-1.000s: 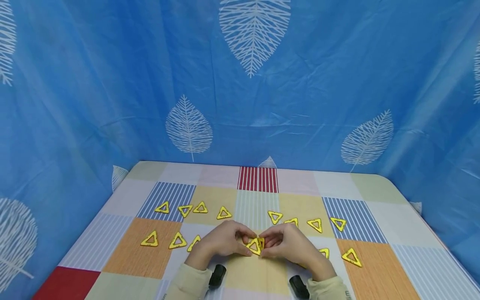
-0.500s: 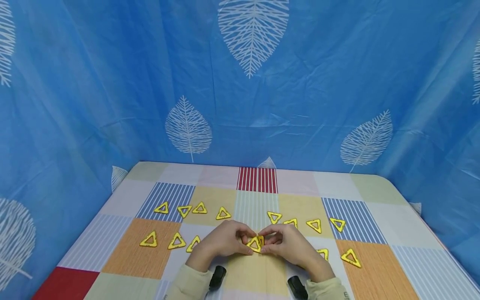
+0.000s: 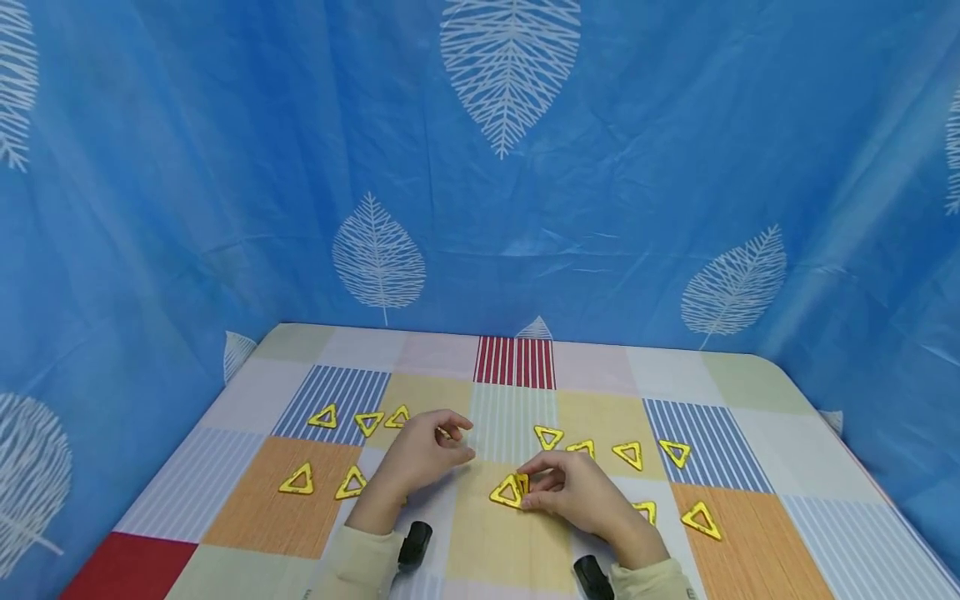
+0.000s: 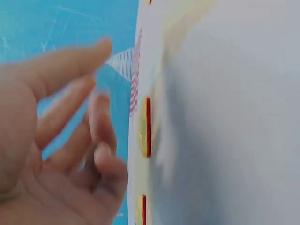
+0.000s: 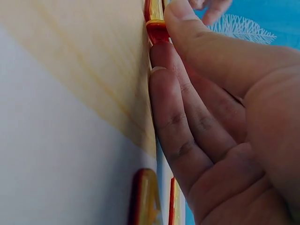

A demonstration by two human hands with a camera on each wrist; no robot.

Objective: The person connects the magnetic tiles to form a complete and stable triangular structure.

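In the head view, a hollow yellow triangle [image 3: 506,502] lies near the middle of the table, in front of my right hand [image 3: 576,496]. My right thumb and fingertips pinch a second yellow triangle [image 3: 523,481], which stands tilted against the first one's right side. Seen from the right wrist, that pinched triangle [image 5: 157,32] shows a red underside and part of it is out of frame. My left hand [image 3: 422,448] hovers apart, up and to the left, its fingers loosely bent around nothing. It covers part of a triangle behind it; the left wrist view shows one triangle [image 4: 146,126] lying beyond the fingers.
Several more yellow triangles lie at the left, such as one triangle [image 3: 297,490], and at the right, such as another triangle [image 3: 701,531]. A patchwork cloth [image 3: 262,575] covers the table. Blue leaf-print curtains [image 3: 600,183] hang behind and at both sides.
My left hand has let go of the middle triangle and moved up and left, away from it. My right hand stays in place, pinching its triangle.
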